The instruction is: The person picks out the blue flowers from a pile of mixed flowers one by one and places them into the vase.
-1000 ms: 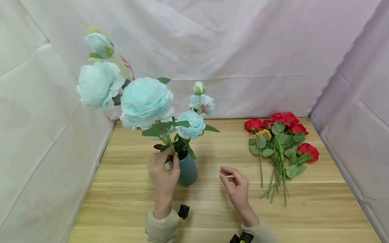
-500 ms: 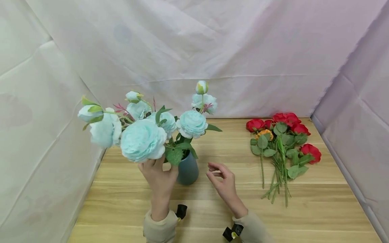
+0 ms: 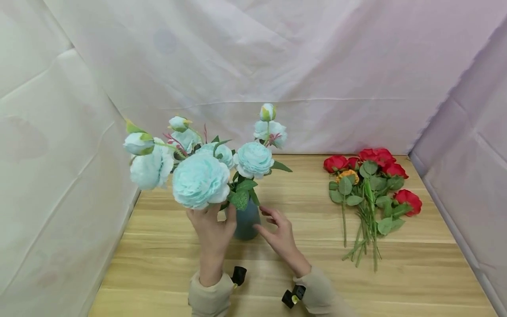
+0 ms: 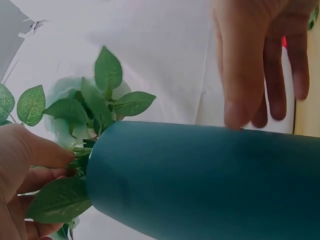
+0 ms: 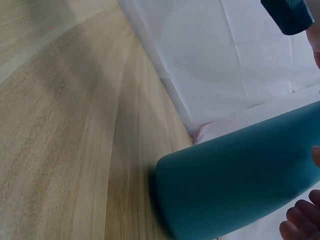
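Observation:
A blue-grey vase [image 3: 247, 223] stands upright on the wooden table, with light-blue artificial peonies [image 3: 253, 159] rising from its mouth. My left hand [image 3: 215, 235] pinches the green stem of another light-blue peony spray [image 3: 200, 181] at the rim; its large bloom hides some fingertips in the head view. In the left wrist view, thumb and fingers of the left hand [image 4: 30, 165] close on the stem beside the leaves [image 4: 62, 200]. My right hand [image 3: 279, 233] is beside the vase's right side, fingers extended and thumb at its wall; firm contact is unclear.
Several red artificial roses [image 3: 408, 201] and an orange flower [image 3: 347, 176] lie on the right of the table [image 3: 301, 189], stems toward the front. Pale cloth [image 3: 336, 66] hangs behind and at both sides.
The spray in my left hand has come down and tilted toward the vase, its stem now at the mouth. My right hand has moved left up to the vase.

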Tool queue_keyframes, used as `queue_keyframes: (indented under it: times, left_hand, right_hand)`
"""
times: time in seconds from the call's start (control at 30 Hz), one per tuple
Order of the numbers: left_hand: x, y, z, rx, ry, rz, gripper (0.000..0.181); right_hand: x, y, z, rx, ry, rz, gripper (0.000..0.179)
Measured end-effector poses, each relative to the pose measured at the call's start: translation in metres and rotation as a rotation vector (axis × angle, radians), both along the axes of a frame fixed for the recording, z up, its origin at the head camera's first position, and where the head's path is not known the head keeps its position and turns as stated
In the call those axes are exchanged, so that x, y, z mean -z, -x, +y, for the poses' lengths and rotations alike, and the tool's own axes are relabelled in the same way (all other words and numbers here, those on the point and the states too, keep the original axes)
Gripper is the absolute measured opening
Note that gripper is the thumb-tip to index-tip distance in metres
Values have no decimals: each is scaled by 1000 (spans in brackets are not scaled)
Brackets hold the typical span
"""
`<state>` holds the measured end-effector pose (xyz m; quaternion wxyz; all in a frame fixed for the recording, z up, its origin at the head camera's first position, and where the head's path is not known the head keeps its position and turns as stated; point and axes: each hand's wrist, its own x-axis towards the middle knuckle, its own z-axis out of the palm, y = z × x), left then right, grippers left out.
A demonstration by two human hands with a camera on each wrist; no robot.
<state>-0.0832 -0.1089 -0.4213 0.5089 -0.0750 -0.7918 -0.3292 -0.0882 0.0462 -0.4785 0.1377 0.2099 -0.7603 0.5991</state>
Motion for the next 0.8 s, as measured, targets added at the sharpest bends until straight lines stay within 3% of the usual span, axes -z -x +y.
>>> queue_keyframes:
  times: [0.23, 0.47, 0.6, 0.8]
  left_hand:
    - [4, -7, 2, -48, 22, -39, 4]
    - [6, -18, -4, -36, -98, -122, 50]
    - [7, -21, -7, -23, -140, -92, 55]
    - [12, -24, -11, -13, -113, -16, 51]
  right_hand:
    - [3, 2, -6, 6, -11, 25, 43]
    - [4, 4, -8, 15, 5, 25, 41]
    - [5, 5, -9, 16, 19, 33, 39]
    - [6, 4, -10, 20, 30, 39, 38]
